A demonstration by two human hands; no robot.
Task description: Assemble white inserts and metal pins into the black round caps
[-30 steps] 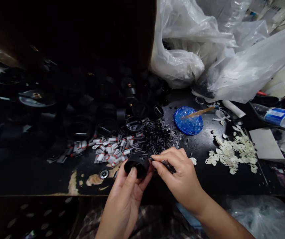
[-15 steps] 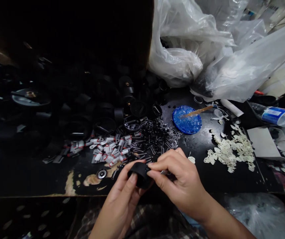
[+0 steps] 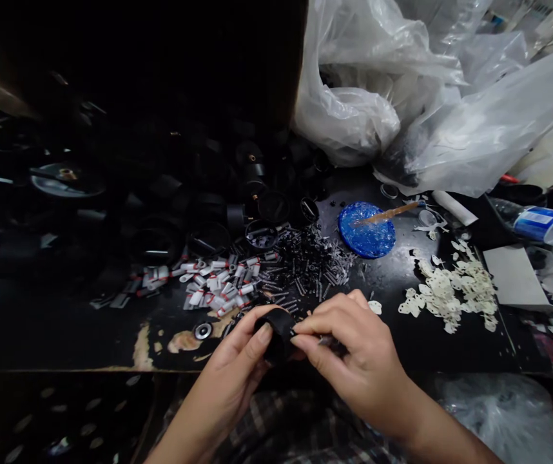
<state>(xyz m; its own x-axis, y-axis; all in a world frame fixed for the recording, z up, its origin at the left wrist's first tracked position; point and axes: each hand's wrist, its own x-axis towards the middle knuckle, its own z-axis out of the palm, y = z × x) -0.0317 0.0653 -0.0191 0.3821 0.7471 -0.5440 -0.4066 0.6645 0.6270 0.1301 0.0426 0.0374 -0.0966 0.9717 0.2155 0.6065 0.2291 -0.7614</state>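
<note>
Near the table's front edge, my left hand is closed around a black round cup-shaped plastic part, its thumb over the rim. My right hand pinches at the right side of that part; whatever lies between thumb and forefinger is too small to make out. A thin dark metal piece shows under its curled fingers. Just beyond the hands are a heap of small black springs and a pile of grey-white cylinders with red bands. A small silver ring-shaped piece lies to the left.
A blue lid with grease bears a wooden stick. Right of it lie cream flat plates and a plastic bottle. Plastic bags stand at the back right. Dark round housings crowd the left.
The view has shifted slightly, so the table things sit a little differently. My left hand has turned the black part somewhat. My right hand stays pinched at its side.
</note>
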